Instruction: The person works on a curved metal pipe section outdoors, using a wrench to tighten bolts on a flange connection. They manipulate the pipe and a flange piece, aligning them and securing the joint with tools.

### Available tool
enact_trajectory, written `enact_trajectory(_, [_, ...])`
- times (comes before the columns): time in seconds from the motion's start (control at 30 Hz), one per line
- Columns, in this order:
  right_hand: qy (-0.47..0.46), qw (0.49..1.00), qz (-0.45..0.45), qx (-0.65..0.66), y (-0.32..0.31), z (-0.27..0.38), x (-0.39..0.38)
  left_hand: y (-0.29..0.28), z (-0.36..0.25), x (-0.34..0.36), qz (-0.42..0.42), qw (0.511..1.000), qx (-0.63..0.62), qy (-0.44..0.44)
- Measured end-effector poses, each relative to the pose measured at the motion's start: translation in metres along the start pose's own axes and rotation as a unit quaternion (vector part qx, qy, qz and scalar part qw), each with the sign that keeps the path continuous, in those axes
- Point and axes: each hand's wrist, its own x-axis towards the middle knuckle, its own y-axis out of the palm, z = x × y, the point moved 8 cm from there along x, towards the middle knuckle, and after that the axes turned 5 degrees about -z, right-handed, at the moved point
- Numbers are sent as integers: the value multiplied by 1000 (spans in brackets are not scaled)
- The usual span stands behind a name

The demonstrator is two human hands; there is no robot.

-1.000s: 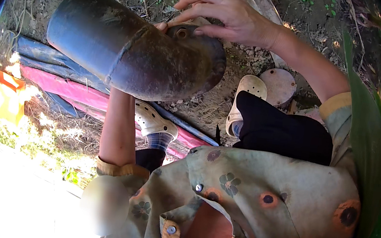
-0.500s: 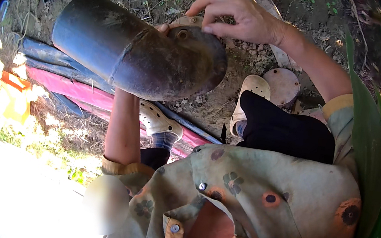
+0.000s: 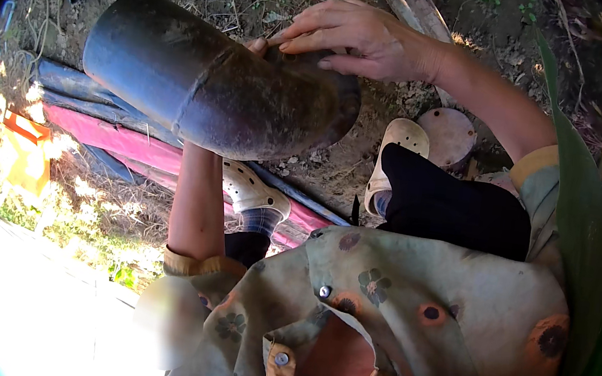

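A dark metal pipe elbow (image 3: 201, 83) with a weld seam and a flange end lies across my left forearm, its wide plain end pointing left. My left hand (image 3: 257, 46) reaches up behind it and holds it from below; only fingertips show at the far edge, the rest is hidden by the pipe. Over the flange end, my right hand (image 3: 366, 41) is spread with its fingers stretched left and the thumb apart. Its fingertips rest on or just above the flange, beside a bolt hole that they now partly cover. Nothing shows between them.
A round pale plate with small holes (image 3: 446, 137) lies on the soil by my right clog (image 3: 401, 144). Beyond my right hand is a wooden board (image 3: 409, 3). Pink and dark sheeting (image 3: 114, 134) runs under my left clog (image 3: 249, 189). An orange object (image 3: 26, 152) stands left; long green leaves (image 3: 580, 202) hang at right.
My right hand has come down and nearer to the flange, its bent fingers stretching out leftward over the hole. The pipe elbow and my left hand stay almost in place.
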Motion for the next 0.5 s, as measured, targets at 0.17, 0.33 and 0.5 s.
enact_trajectory(0.17, [38,997,-27,55,-3,-6,5,2,2,0,-12,999,-35,-17])
enact_trajectory(0.33, [-7,1000,24,-18,6,-6,14,4,-3,1,-1,1000,22,9])
enact_trajectory(0.5, [15,1000,2,26,5,-1,17,0,-7,-9,-41,999,15,3])
